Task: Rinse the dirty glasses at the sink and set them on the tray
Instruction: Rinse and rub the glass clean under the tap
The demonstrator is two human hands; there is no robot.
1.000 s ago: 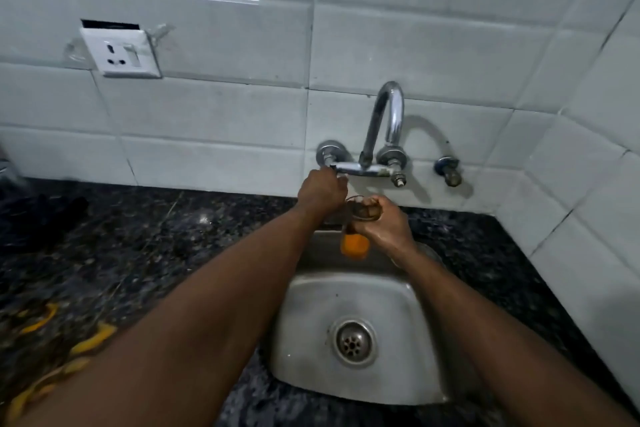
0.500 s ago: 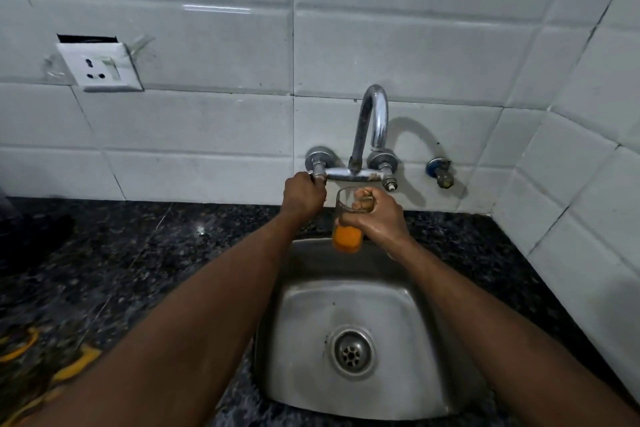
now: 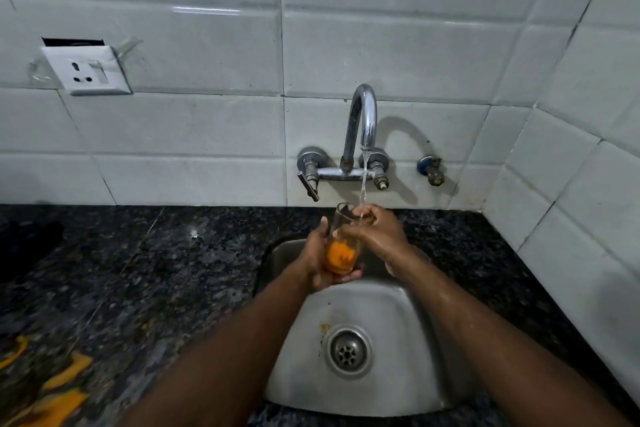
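"What can you see in the middle?"

"I see a clear drinking glass (image 3: 341,248) with orange stuff in its bottom. It is up over the back of the shiny steel sink (image 3: 381,378), and it leans a little."

"Who holds it?"

"Both hands. The left hand (image 3: 313,262) cups it low, with fingers curled under its base. The right hand (image 3: 379,236) wraps round its top, by the rim."

"Is the water on?"

"Yes. A thin stream of water (image 3: 363,180) falls from the bent silver tap (image 3: 362,121) onto the right hand at the rim."

"What else?"

"A dark speckled stone surface (image 3: 173,270) goes round the sink. A white wall socket (image 3: 88,71) sits on the white tiles (image 3: 381,55)."
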